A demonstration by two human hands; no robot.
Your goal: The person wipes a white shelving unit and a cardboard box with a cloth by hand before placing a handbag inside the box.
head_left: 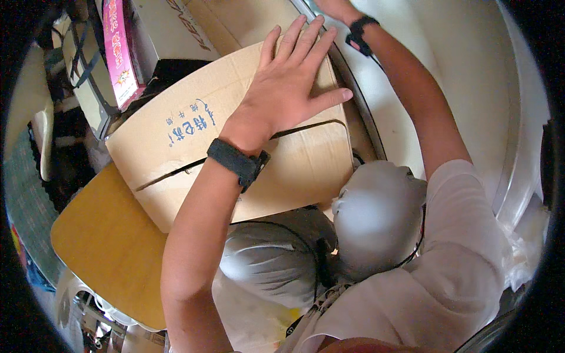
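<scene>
A tan cardboard box (165,141) with blue print lies in front of my knees, tilted in the picture, its top flaps meeting along a narrow dark gap. My left hand (288,82) rests palm down on the box's top near its far right corner. Its fingers are spread and it grips nothing. My right arm reaches forward over a pale surface on the right. Only the back part of my right hand (336,8) shows at the upper edge; its fingers are out of the picture. Both wrists wear black straps.
A wooden seat (106,247) extends from under the box's near left side. Beyond the box stand a pink package (120,56) and a larger printed carton (173,26). A pale curved surface (477,65) with a dark-edged rim runs along the right. Grey-trousered knees (379,215) are close to the box.
</scene>
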